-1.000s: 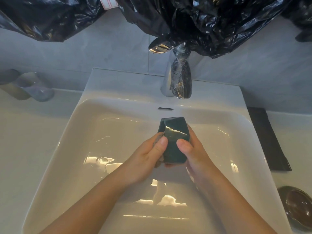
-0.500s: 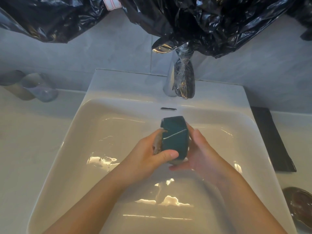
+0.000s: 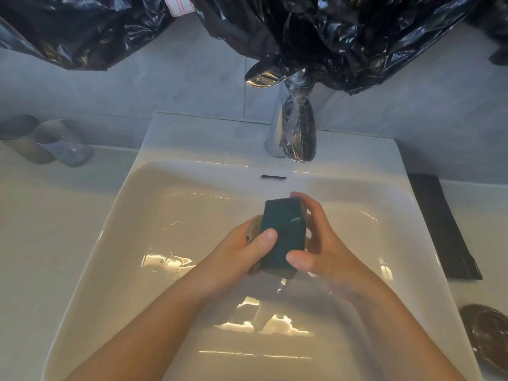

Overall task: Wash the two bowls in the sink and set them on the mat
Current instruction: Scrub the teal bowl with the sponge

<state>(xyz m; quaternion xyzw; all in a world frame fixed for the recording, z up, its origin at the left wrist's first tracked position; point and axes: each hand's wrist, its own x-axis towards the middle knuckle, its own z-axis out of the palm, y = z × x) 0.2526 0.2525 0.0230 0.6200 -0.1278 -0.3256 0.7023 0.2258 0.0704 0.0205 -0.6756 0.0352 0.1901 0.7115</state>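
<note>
1. Brown bowl (image 3: 253,230): small, held up over the middle of the sink (image 3: 123,243), clear of the basin floor. Mostly hidden; only slivers of its rim show on either side of the sponge.
2. Green scouring sponge (image 3: 284,237): rectangular, laid flat across the bowl's near face and covering most of it.
3. Left hand (image 3: 233,259): closed round the bowl from the left, thumb pressed on the sponge's face.
4. Right hand (image 3: 327,243): clasps the sponge from the right, fingers curled over its far end, thumb at its near end.
5. Step in hand, judged: scrubbing the first bowl. No water is seen running from the faucet (image 3: 298,133), which is wrapped in clear film.
6. Next move, judged: turn the bowl so the sponge reaches the hidden faces, then rinse. This calls for a firm hold, as wet glaze is likely slippery.
7. Mat (image 3: 442,226): black, on the worktop (image 3: 41,243) just right of the sink, nothing on it.
8. Dark bowl (image 3: 489,334): on the worktop near the mat's near end, off the mat. Whether it is washed cannot be told.
9. Two tumblers (image 3: 63,144): far left, by the wall.
10. Black plastic sheeting (image 3: 330,28): hangs across the wall above.
</note>
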